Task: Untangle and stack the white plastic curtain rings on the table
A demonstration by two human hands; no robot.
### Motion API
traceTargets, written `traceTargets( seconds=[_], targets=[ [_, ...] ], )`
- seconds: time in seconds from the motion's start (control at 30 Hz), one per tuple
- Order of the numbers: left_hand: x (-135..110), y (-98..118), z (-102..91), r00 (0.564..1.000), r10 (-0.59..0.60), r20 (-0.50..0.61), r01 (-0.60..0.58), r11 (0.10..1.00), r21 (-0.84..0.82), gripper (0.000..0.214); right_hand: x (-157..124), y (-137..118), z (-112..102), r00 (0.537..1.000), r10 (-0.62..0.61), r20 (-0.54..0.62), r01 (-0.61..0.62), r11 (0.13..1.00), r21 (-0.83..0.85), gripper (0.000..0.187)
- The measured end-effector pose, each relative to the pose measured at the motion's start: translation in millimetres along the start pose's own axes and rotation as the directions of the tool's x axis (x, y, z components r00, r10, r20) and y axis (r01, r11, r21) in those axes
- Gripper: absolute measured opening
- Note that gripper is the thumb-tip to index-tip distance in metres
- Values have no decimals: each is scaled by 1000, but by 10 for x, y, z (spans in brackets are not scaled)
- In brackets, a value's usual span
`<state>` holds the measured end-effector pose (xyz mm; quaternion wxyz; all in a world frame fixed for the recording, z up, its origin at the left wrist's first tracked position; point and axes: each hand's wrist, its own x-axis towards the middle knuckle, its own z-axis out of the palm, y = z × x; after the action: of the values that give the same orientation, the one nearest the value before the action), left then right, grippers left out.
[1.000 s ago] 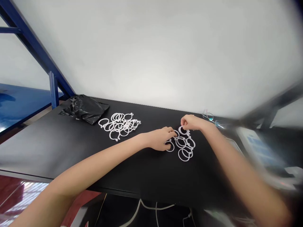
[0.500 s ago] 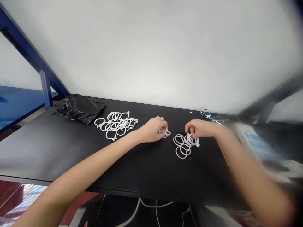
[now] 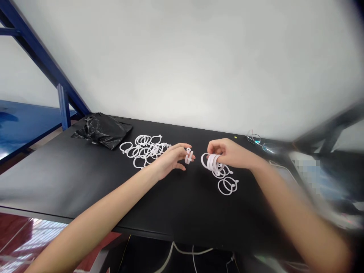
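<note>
My right hand (image 3: pixel 227 152) pinches a bunch of white plastic curtain rings (image 3: pixel 213 162), raised a little above the black table. More white rings (image 3: pixel 227 185) lie below and just beside that hand. My left hand (image 3: pixel 178 157) has a few small white rings (image 3: pixel 188 156) at its fingertips, with a finger seeming to pass through them and the thumb held apart below. A larger pile of white curtain rings (image 3: pixel 143 149), each with a small eyelet, lies on the table to the left, partly hidden by my left hand.
A crumpled black plastic bag (image 3: pixel 102 129) lies at the table's back left. Eyeglasses (image 3: pixel 260 142) rest near the wall at the back right, beside a small yellow bit (image 3: pixel 235 137). A blue metal frame (image 3: pixel 64 108) stands left. Pale cables (image 3: pixel 193 252) hang below the black table (image 3: pixel 159 208).
My right hand has lifted a bunch of rings from the right pile and moved left. My left hand has shifted slightly left, its fingers more spread, with its rings now at the fingertips.
</note>
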<state>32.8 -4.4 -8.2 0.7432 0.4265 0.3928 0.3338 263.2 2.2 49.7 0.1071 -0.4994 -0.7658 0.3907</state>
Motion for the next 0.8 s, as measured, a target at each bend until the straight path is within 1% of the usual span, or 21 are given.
traceTargets(
  seconds=[0.03, 0.07, 0.1, 0.17, 0.27, 0.37, 0.47, 0.57, 0.67, 0.8],
  targets=[
    [-14, -20, 1, 999, -5, 36, 6, 999, -46, 31, 30, -50, 69, 999, -24, 41, 20, 996, 90, 6],
    [-31, -36, 3, 997, -7, 70, 13, 997, -78, 31, 58, -82, 132, 998, -31, 51, 23, 988, 153, 8],
    [-49, -46, 8, 994, -9, 105, 20, 995, -98, 32, 83, -96, 186, 998, -26, 56, 15, 980, 197, 10],
    [-90, -51, 26, 989, -2, 151, 20, 993, -116, 34, 121, -82, 265, 1000, 11, 27, -17, 972, 235, 11],
    [-145, -30, 69, 987, 10, 162, 5, 996, -89, 33, 139, -20, 321, 998, 59, -14, -53, 966, 255, 15],
    [-177, -6, 103, 988, -5, 157, 12, 999, -40, 34, 109, 5, 334, 998, 48, -35, -36, 957, 289, 23],
    [-177, -6, 107, 982, -3, 191, 20, 996, -90, 38, 39, -30, 346, 995, -6, -104, 37, 953, 301, 25],
    [-156, -32, 95, 975, 13, 223, 23, 987, -160, 42, -35, -78, 382, 984, -57, -168, 102, 956, 273, 26],
    [-141, -57, 83, 970, 26, 243, 23, 980, -197, 44, -67, -81, 434, 973, -56, -224, 114, 960, 254, 29],
    [-161, -41, 89, 965, 30, 261, 20, 982, -186, 51, -51, 6, 495, 945, -39, -325, 144, 941, 305, 28]
  ],
)
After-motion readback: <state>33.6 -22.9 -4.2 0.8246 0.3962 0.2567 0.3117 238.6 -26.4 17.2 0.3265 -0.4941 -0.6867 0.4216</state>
